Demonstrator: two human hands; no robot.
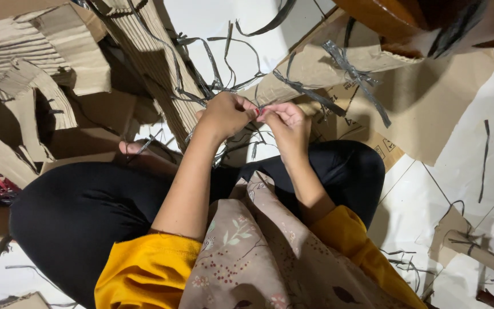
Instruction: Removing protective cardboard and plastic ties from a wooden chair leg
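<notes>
My left hand (227, 113) and my right hand (288, 121) meet in front of me, fingertips pinched together on thin grey plastic strapping (212, 86). The strap runs up from my fingers into a tangle of grey strips lying over a tall stack of folded cardboard (155, 57). Both hands hover above my black-trousered knees. I sit on the floor with a floral cloth over my lap. What exactly lies between my fingertips is too small to make out.
Flattened cardboard sheets (424, 97) lie right, one (315, 66) crossed by a knotted grey strap (353, 74). Torn corrugated pieces (24, 51) pile up left. Loose strap scraps (484, 154) lie on white floor tiles. A brown wooden object (407, 17) sits upper right.
</notes>
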